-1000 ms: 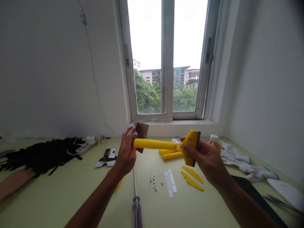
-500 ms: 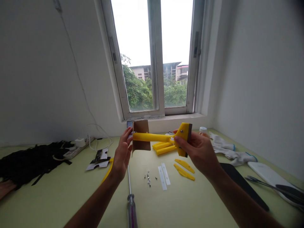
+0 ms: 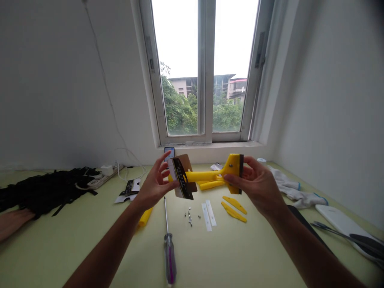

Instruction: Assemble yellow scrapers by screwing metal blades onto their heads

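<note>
A yellow scraper (image 3: 205, 176) with a dark blade edge is held level above the table. My right hand (image 3: 255, 183) pinches its wide head, which bears a screw. My left hand (image 3: 153, 182) is at the handle's end, thumb and fingers closed around a folded cardboard card (image 3: 183, 179) that sits on the handle. The card has a black printed face and a brown back. Below lie a screwdriver (image 3: 170, 252), several small screws and nuts (image 3: 189, 215), two white strips (image 3: 206, 217) and two flat yellow pieces (image 3: 234, 212).
More yellow handles (image 3: 211, 185) lie behind, and another yellow part (image 3: 145, 218) is under my left wrist. Printed cards (image 3: 132, 187), black fabric (image 3: 51, 190) and a power strip (image 3: 105, 178) are left, beside another person's hand (image 3: 15, 224). White gloves (image 3: 303, 198) and scissors (image 3: 339, 230) lie right.
The card on the handle has turned, so its black printed face now shows. My left thumb has come round onto the card. The view has shifted slightly left.
</note>
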Demonstrator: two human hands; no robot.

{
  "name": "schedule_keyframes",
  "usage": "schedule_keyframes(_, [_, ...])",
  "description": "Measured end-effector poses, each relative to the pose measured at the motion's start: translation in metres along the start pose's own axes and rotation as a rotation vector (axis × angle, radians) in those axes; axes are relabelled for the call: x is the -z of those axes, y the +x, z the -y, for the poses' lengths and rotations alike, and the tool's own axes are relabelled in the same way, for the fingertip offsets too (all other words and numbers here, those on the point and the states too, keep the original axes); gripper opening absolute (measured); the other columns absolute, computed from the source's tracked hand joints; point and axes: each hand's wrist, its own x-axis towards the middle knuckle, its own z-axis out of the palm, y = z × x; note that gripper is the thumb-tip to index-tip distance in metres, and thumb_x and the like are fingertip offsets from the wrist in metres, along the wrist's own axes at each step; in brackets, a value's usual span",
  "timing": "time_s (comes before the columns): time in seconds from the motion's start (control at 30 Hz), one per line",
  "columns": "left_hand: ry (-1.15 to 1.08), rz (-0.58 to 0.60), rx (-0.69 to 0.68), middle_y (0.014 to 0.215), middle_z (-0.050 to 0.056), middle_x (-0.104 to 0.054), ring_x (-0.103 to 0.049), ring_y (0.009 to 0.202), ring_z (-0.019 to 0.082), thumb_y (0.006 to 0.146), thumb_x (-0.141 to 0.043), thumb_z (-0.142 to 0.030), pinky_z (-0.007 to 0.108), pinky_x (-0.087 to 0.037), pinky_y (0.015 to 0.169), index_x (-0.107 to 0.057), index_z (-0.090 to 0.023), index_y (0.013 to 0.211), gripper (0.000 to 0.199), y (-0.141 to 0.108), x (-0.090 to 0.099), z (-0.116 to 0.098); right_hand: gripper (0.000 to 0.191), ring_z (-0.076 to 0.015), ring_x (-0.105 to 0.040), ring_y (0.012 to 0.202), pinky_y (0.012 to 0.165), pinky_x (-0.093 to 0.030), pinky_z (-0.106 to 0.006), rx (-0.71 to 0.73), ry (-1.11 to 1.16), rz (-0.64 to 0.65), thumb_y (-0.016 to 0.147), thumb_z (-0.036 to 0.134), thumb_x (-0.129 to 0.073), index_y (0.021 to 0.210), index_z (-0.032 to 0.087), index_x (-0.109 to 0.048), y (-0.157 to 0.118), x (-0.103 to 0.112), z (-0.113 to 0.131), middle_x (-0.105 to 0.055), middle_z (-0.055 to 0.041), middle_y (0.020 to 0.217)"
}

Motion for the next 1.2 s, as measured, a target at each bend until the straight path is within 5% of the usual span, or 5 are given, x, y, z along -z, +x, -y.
schedule_keyframes(0.23, [0.532,0.179,-0.074,0.126,0.007,-0.062,-0.060,0.111,0.026,0.080,-0.069,-0.021,0.051,-0.048,0.098,-0.041,-0.036,0.142,0.070,-0.006,-0.004,-0.001,0.046,-0.0229,-0.072,0.081,0.069,-0.061,-0.034,-0.083,0.036,0.090,0.065,0.037,-0.083,0.099,0.022,-0.057,0.002,-0.010,-0.026,-0.075,-0.0031,0.091])
schedule_keyframes(0.5, [0.248,0.141,0.087,0.128,0.006,-0.058,-0.065,0.099,0.021,0.067,-0.082,-0.027,0.040,-0.055,0.089,-0.043,-0.035,0.138,0.081,-0.005,-0.012,0.001,0.049,-0.0229,-0.071,0.079,0.063,-0.059,-0.032,-0.090,0.022,0.127,0.067,0.037,-0.082,0.105,0.023,-0.054,0.012,-0.003,-0.045,-0.074,-0.0025,0.089])
schedule_keyframes(0.63, [0.237,0.172,0.075,0.129,0.007,-0.056,-0.062,0.104,0.023,0.066,-0.083,-0.025,0.037,-0.054,0.089,-0.044,-0.036,0.138,0.083,-0.013,-0.030,-0.003,0.044,-0.0206,-0.070,0.073,0.062,-0.055,-0.030,-0.051,-0.153,0.226,0.073,0.037,-0.078,0.107,0.024,-0.053,-0.001,-0.018,-0.044,-0.073,-0.0006,0.085])
schedule_keyframes(0.93, [-0.282,0.040,0.318,0.108,0.003,-0.060,-0.065,0.084,0.019,0.062,-0.084,-0.018,0.033,-0.057,0.072,-0.029,-0.039,0.144,0.102,-0.018,-0.062,-0.005,0.028,-0.0169,-0.066,0.068,0.059,-0.047,-0.027,0.007,-0.482,0.239,0.090,0.043,-0.057,0.110,0.024,-0.054,-0.010,-0.028,-0.032,-0.073,0.0003,0.081])
schedule_keyframes(1.2, [-0.409,-0.079,0.387,0.091,-0.001,-0.062,-0.064,0.075,0.015,0.059,-0.086,-0.020,0.027,-0.054,0.069,-0.033,-0.031,0.142,0.098,-0.018,-0.070,-0.004,0.028,-0.0199,-0.058,0.103,0.086,-0.045,-0.034,0.182,-0.604,0.229,0.094,0.041,-0.050,0.117,0.025,-0.054,-0.018,-0.018,-0.014,-0.062,-0.0057,0.118])
